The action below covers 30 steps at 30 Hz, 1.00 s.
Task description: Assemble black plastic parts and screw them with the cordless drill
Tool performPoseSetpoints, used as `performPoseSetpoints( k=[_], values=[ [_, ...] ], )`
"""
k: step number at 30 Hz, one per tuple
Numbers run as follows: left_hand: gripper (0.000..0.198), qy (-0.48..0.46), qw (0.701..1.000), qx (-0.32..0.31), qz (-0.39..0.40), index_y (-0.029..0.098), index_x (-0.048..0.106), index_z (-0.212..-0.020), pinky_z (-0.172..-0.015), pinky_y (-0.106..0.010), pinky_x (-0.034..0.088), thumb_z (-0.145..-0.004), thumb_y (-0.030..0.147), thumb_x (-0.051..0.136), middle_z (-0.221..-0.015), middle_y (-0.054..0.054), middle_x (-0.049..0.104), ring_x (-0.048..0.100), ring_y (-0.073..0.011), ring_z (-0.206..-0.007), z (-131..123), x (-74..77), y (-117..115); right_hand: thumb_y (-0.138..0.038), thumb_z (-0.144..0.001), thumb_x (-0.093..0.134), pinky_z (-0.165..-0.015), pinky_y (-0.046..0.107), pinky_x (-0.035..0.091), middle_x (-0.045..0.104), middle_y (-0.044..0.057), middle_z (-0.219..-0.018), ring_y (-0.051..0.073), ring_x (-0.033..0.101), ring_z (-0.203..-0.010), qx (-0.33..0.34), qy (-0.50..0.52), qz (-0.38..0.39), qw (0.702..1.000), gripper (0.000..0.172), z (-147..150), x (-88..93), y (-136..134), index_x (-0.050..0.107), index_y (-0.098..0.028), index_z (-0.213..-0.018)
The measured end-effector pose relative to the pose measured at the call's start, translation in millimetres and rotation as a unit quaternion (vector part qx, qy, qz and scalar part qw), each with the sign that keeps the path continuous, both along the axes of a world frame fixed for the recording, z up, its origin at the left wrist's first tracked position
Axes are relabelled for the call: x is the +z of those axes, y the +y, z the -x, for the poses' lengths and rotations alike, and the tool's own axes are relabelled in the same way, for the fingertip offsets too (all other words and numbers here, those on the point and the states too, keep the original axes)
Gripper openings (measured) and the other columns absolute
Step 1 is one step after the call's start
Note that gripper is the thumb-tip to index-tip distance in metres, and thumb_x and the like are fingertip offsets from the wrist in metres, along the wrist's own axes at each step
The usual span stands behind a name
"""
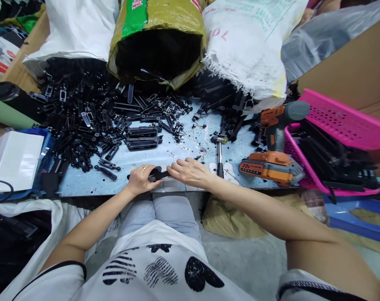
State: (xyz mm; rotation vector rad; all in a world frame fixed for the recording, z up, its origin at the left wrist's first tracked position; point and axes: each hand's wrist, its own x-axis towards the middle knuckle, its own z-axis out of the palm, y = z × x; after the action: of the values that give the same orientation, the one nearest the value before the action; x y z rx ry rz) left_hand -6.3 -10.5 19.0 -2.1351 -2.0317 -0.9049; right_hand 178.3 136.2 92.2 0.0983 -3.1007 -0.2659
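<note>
Near the front edge of the light blue work table [83, 182], my left hand [142, 179] is wrapped round a black plastic part [161, 174]. From the other side, the fingers of my right hand [190, 172] pinch the end of that same piece. Its full shape is partly hidden by my fingers. Just beyond my hands lie black assembled arms [142, 143], placed side by side. To the right rests a hammer [220, 156] with its dark handle toward me. A heap of loose black parts [83, 121] spreads at the left.
An orange cordless drill [273, 146] stands at the right, beside a pink basket [334, 184] of black parts. Open sacks [165, 25] line the back. Small metal rivets [177, 108] are scattered mid-table. A blue bin with white sheets [16, 159] sits at the left.
</note>
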Motion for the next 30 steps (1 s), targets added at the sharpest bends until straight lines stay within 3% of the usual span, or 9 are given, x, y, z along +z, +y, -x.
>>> performPoseSetpoints(
  k=[5, 7, 10, 13, 16, 20, 24, 26, 30],
  values=[
    [0.056, -0.009, 0.992, -0.024, 0.119, 0.016, 0.057, -0.109, -0.077, -0.034, 0.050, -0.077, 0.061, 0.058, -0.099, -0.009, 0.066, 0.063, -0.0239, -0.091, -1.8, 10.4, 13.1, -0.036, -0.098, 0.037, -0.060, 0.028, 0.027, 0.061, 0.005, -0.081, 0.016, 0.050, -0.074, -0.030, 0.031, 0.058, 0.997, 0.030, -8.6, -33.6, 10.8, 0.059, -0.016, -0.101],
    [0.051, -0.002, 0.987, -0.048, 0.154, 0.016, 0.055, -0.115, -0.084, -0.035, 0.048, -0.083, 0.056, 0.054, -0.108, -0.010, 0.063, 0.058, -0.0248, -0.102, -4.6, 17.9, 40.9, -0.043, -0.096, 0.038, -0.062, 0.028, 0.031, 0.063, 0.006, -0.082, 0.016, 0.052, -0.076, -0.065, 0.044, 0.102, 0.992, 0.036, -17.2, -54.7, 10.3, 0.061, -0.016, -0.099],
    [0.032, 0.042, 0.985, -0.030, 0.162, 0.015, 0.054, -0.119, -0.091, -0.037, 0.043, -0.093, 0.030, 0.043, -0.114, -0.012, 0.058, 0.052, -0.0246, -0.108, -12.4, 23.7, 104.7, -0.046, -0.095, 0.038, -0.071, 0.028, 0.036, 0.065, 0.008, -0.092, 0.017, 0.055, -0.084, -0.100, 0.053, 0.158, 0.981, 0.039, -30.4, -75.2, 14.3, 0.063, -0.017, -0.104],
    [0.028, 0.116, 0.971, -0.034, 0.207, 0.012, 0.060, -0.108, -0.083, -0.035, 0.045, -0.089, 0.010, 0.039, -0.109, -0.014, 0.059, 0.053, -0.0242, -0.102, -23.4, 19.2, 163.3, -0.040, -0.097, 0.035, -0.079, 0.031, 0.039, 0.064, 0.010, -0.102, 0.020, 0.055, -0.094, -0.194, 0.075, 0.177, 0.962, 0.037, -32.0, -73.5, 43.6, 0.061, -0.017, -0.111],
    [0.026, 0.150, 0.961, -0.055, 0.225, 0.007, 0.062, -0.096, -0.079, -0.034, 0.046, -0.086, 0.004, 0.038, -0.103, -0.017, 0.060, 0.055, -0.0241, -0.098, -32.7, 11.2, 186.7, -0.030, -0.096, 0.035, -0.082, 0.032, 0.039, 0.062, 0.013, -0.108, 0.024, 0.052, -0.100, -0.354, 0.120, 0.141, 0.917, 0.035, -15.5, -62.2, 99.2, 0.058, -0.014, -0.117],
    [0.021, 0.104, 0.979, -0.045, 0.172, 0.008, 0.062, -0.090, -0.080, -0.035, 0.048, -0.085, 0.005, 0.042, -0.100, -0.016, 0.061, 0.057, -0.0235, -0.095, -27.7, 14.2, 161.3, -0.024, -0.092, 0.039, -0.081, 0.033, 0.039, 0.060, 0.014, -0.113, 0.026, 0.049, -0.104, -0.438, 0.080, 0.115, 0.888, 0.034, 15.7, -62.8, 159.9, 0.056, -0.015, -0.120],
    [0.019, -0.121, 0.991, 0.040, 0.039, 0.013, 0.063, -0.098, -0.080, -0.031, 0.050, -0.082, 0.013, 0.053, -0.094, -0.009, 0.064, 0.061, -0.0182, -0.086, 0.9, 30.3, 91.8, -0.017, -0.088, 0.039, -0.080, 0.031, 0.040, 0.062, 0.014, -0.107, 0.024, 0.054, -0.096, -0.459, 0.038, 0.144, 0.876, 0.032, 22.8, -81.5, 162.1, 0.060, -0.015, -0.111],
    [0.019, -0.261, 0.961, 0.089, -0.011, 0.015, 0.064, -0.099, -0.078, -0.029, 0.052, -0.082, 0.020, 0.056, -0.093, -0.006, 0.066, 0.063, -0.0161, -0.083, 15.5, 32.6, 48.6, -0.018, -0.087, 0.041, -0.078, 0.032, 0.040, 0.062, 0.014, -0.106, 0.024, 0.055, -0.093, -0.472, 0.062, 0.155, 0.866, 0.030, 15.8, -88.7, 150.8, 0.060, -0.015, -0.109],
    [0.028, -0.477, 0.856, 0.198, -0.022, 0.013, 0.065, -0.094, -0.075, -0.031, 0.055, -0.079, 0.037, 0.063, -0.082, -0.006, 0.069, 0.067, -0.0173, -0.075, 25.7, 16.3, -22.1, -0.025, -0.083, 0.048, -0.077, 0.035, 0.044, 0.064, 0.012, -0.097, 0.024, 0.058, -0.085, -0.465, 0.159, 0.220, 0.843, 0.029, 3.6, -87.3, 123.2, 0.059, -0.015, -0.108]
  ],
)
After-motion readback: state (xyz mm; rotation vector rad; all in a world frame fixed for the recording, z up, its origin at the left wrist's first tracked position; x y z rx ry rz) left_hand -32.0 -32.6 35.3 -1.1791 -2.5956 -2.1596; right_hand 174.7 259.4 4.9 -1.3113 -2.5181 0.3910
